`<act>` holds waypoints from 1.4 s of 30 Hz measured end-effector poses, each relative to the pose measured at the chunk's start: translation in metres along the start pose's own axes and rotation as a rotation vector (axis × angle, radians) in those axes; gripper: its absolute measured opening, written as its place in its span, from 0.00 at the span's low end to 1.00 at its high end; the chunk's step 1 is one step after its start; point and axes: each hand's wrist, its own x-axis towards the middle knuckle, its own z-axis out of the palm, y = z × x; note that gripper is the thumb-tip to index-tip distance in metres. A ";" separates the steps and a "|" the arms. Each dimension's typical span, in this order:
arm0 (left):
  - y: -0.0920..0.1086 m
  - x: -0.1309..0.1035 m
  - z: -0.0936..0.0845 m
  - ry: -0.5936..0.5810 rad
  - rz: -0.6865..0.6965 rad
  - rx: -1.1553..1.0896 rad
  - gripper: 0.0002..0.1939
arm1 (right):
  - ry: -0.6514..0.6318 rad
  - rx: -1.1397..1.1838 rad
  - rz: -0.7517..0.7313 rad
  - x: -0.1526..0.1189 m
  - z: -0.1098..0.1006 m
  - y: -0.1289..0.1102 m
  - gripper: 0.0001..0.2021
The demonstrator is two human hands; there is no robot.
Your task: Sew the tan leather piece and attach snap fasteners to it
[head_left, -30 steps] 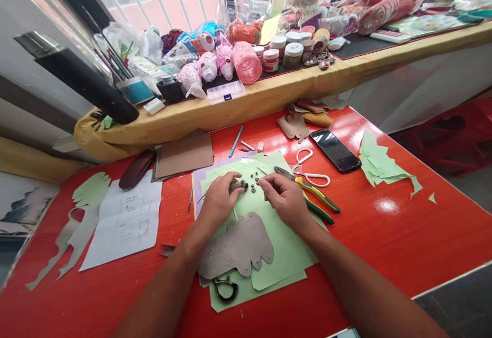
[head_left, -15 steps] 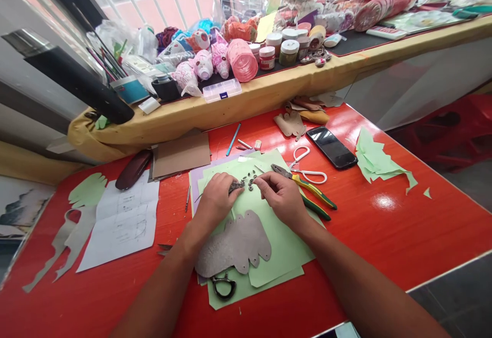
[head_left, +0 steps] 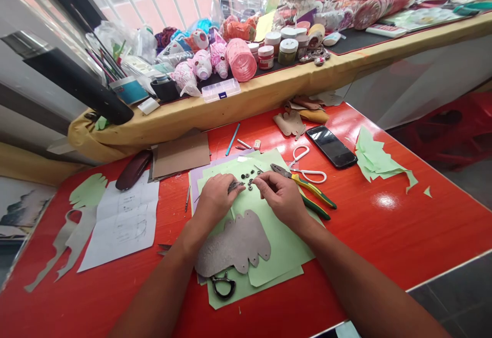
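My left hand [head_left: 217, 193] is closed round what looks like a small clear plastic bag [head_left: 236, 186] with dark bits in it. Several dark metal snap parts [head_left: 247, 176] lie on the green paper [head_left: 282, 225] between my hands. My right hand [head_left: 280, 193] has thumb and forefinger pinched together beside these parts; whatever is between the fingertips is too small to make out. Below both hands rests a grey leather piece [head_left: 236, 243] with a scalloped, holed edge. It partly covers black-handled scissors [head_left: 223, 286].
Pliers [head_left: 313, 192] with yellow-green handles lie by my right hand, near white scissors [head_left: 307, 166] and a phone [head_left: 332, 147]. Leftward are a drawn-on sheet [head_left: 123, 225] and a dark red case [head_left: 133, 170]. Jars and crafts crowd the ledge [head_left: 269, 84] behind.
More dark snap parts now show on the green paper just right of my left hand, and they lie more spread out. Both hands have stayed nearly in place.
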 end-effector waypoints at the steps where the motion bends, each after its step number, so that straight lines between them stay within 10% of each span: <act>1: -0.001 0.000 0.000 -0.003 0.008 -0.020 0.07 | -0.001 0.000 0.000 0.000 0.000 0.000 0.13; 18: 0.002 -0.004 -0.009 0.171 0.072 0.022 0.14 | 0.020 0.007 0.010 0.001 0.000 -0.005 0.13; 42: 0.018 -0.013 -0.007 0.066 0.235 0.080 0.09 | -0.006 -0.014 -0.024 -0.001 -0.002 -0.006 0.13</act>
